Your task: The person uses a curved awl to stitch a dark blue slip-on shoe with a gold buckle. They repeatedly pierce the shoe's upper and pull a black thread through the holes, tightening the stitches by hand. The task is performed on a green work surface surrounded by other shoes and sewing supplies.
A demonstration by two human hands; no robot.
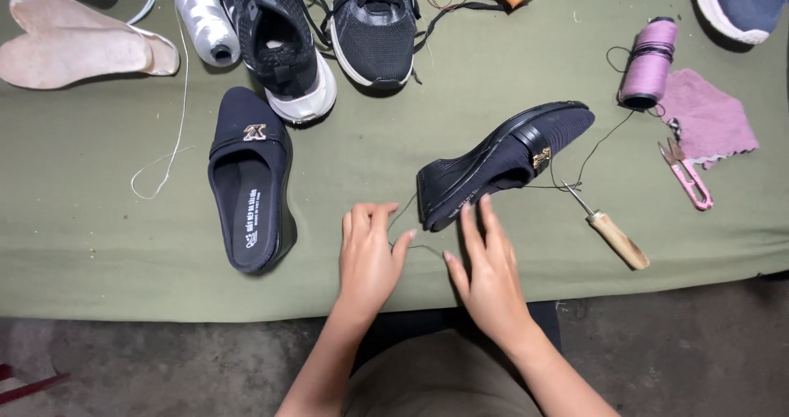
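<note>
While both hands work the thin dark thread (407, 230) | left hand (367, 257) grip pinching it | right hand (486, 269) grip wide, fingers on black wedge shoe (501, 161) at 12 o'clock | keep thread taut, shoe steady.

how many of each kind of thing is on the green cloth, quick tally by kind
Black slip-on shoes: 2
Black sneakers: 2
Blue sneaker, partly in view: 1
Insoles: 2
Thread spools: 2, white and purple
Awl: 1
Pink snips: 1
Pink rag: 1
Total: 12
</note>
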